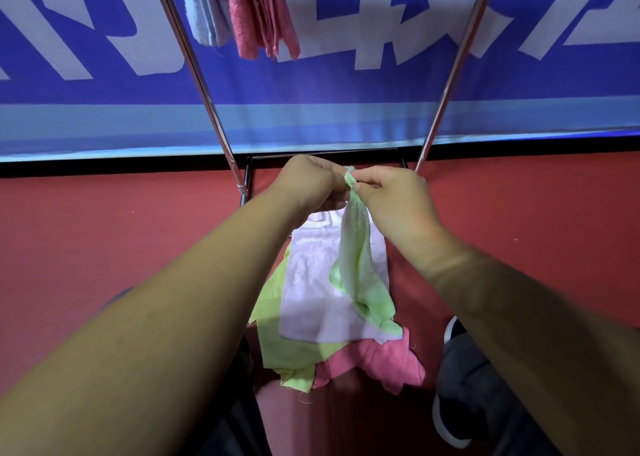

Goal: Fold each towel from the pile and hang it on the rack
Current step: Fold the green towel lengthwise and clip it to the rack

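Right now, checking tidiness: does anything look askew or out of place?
Nothing damaged, but a pink towel and a lime towel stick out crumpled from under the flat white towel. The held green towel, pinched by the left hand and right hand, hangs bunched.

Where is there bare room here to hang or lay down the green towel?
Free: between the hanging pink towel and the rack's right pole; red floor left of the pile, and right of it up to the shoe. Crowded: the pile itself.

Green towel (356, 247), white towel (311, 293), pink towel (377, 362), red floor (104, 230).
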The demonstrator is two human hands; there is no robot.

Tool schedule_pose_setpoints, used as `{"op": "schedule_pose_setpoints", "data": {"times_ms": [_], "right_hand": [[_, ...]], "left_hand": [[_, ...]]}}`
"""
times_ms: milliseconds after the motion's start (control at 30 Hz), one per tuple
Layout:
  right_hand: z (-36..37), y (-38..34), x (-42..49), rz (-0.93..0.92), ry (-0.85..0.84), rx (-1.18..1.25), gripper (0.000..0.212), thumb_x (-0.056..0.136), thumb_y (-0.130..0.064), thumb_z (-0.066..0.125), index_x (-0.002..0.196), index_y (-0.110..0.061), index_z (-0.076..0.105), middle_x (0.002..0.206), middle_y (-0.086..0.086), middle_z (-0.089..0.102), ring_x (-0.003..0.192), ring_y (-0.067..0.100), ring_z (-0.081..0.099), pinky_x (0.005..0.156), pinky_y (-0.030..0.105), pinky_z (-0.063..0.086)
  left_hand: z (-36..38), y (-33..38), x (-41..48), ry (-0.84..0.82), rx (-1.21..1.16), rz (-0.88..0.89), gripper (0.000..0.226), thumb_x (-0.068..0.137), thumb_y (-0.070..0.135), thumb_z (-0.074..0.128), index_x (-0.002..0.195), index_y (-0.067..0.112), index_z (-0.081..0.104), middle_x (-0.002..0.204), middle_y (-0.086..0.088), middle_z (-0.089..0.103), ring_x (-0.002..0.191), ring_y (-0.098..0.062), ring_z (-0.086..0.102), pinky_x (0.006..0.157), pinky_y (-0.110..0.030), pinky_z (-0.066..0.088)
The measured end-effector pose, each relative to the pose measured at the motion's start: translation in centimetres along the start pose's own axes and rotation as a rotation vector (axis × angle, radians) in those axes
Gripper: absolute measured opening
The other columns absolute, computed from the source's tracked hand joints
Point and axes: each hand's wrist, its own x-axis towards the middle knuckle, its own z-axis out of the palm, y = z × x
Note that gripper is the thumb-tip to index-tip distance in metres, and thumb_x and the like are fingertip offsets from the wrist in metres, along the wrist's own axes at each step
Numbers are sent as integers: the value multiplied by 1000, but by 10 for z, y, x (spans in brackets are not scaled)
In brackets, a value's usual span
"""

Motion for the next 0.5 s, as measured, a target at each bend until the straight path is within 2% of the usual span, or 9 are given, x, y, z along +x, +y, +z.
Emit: {"op": "schedule_pose_setpoints", "data": {"times_ms": [167, 300, 400, 500], "right_hand": [[-1, 0, 0, 13, -66, 45, 28, 93, -15, 74, 116, -28, 84, 103, -16, 82, 101, -1, 76, 101, 32, 60], [-3, 1, 1, 34, -91, 100, 24, 87, -18, 82, 106, -33, 82, 99, -18, 82, 99, -2, 77, 98, 37, 63], [-7, 0, 0, 25, -45, 81, 17, 89, -18, 82, 99, -31, 81, 93, -17, 81, 91, -4, 76, 92, 29, 62], [-11, -3, 1, -16, -25, 16, 16, 91, -18, 82, 93, -34, 78, 88, -18, 79, 86, -6, 73, 83, 15, 56]], "left_hand": [[-3, 1, 0, -8, -32, 11, 13, 96, -4, 68, 105, -4, 78, 96, -26, 79, 75, -25, 77, 70, -30, 66], [-4, 3, 3, -18, -30, 17, 15, 94, 0, 73, 106, -8, 73, 98, -32, 76, 76, -26, 75, 70, -29, 64], [-3, 4, 2, -59, -74, -8, 12, 95, 2, 74, 99, -8, 70, 93, -26, 76, 76, -26, 76, 70, -29, 64], [-5, 8, 0, -98, -129, -50, 19, 96, 3, 72, 110, -10, 75, 104, -26, 79, 88, -29, 79, 75, -31, 66]]}}
